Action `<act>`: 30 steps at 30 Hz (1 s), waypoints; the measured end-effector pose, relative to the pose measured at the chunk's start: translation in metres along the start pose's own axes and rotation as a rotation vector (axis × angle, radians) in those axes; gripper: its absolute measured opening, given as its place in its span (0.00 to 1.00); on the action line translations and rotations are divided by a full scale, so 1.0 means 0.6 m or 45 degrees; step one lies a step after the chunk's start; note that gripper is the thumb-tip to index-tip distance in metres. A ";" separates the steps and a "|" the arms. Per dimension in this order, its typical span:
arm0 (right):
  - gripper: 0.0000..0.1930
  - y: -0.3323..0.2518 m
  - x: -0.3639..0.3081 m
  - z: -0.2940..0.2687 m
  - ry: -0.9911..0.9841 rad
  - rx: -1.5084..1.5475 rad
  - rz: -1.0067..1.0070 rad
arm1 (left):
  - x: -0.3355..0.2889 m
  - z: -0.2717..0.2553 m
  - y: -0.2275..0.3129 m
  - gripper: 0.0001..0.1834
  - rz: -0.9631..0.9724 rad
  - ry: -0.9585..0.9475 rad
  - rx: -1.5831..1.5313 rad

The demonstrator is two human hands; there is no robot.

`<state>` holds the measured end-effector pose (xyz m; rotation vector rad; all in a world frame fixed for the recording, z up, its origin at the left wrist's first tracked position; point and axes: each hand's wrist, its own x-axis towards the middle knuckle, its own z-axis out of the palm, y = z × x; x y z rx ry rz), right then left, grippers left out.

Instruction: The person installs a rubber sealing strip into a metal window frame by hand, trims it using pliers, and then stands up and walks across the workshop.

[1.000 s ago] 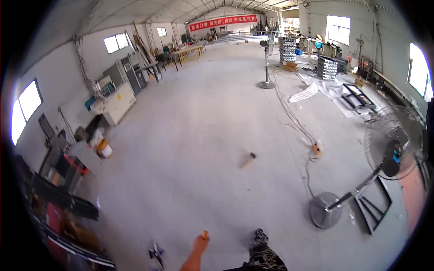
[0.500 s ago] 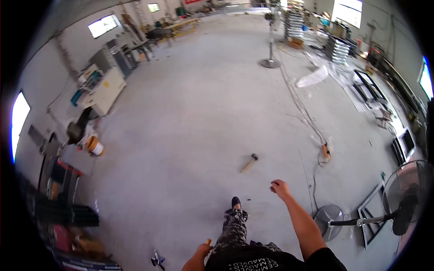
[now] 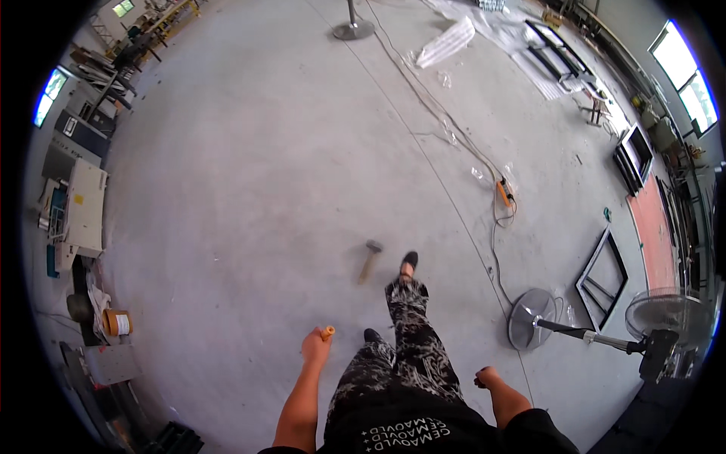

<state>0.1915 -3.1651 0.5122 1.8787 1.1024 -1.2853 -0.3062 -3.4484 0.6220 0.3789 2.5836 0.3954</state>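
In my left hand (image 3: 316,348), the fingers are wrapped around a yellow-orange handle (image 3: 327,332); its end sticks out above the fist and the rest is hidden. My right hand (image 3: 488,377) hangs low beside my right leg, fingers curled in. A dark spot shows at its fingertips, too small to name. On the grey floor ahead of my feet lies a hammer (image 3: 369,261) with a dark head and a wooden handle. It is just left of my forward right shoe (image 3: 409,262), and neither hand touches it.
A pedestal fan (image 3: 533,319) stands at right, near a dark metal frame (image 3: 603,280). Cables run along the floor to an orange power strip (image 3: 504,193). Another round stand base (image 3: 354,30) is far ahead. At left are a white cabinet (image 3: 87,204) and a yellow bucket (image 3: 117,323).
I have stepped forward, so the hammer is closer to my feet. My left hand has swung forward with the yellow-orange handle; my right hand has swung back. The view has tipped further down.
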 end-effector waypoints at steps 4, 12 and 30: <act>0.10 -0.150 0.092 -0.027 -0.195 -1.230 -0.452 | 0.102 0.018 0.111 0.13 -0.033 -0.273 0.103; 0.15 -0.859 0.103 0.085 -0.072 -0.032 -0.994 | 0.283 0.043 0.188 0.08 0.040 -0.212 0.420; 0.21 -0.944 0.664 0.582 -0.485 -1.118 -0.546 | 0.533 0.346 0.054 0.08 0.368 -0.784 0.613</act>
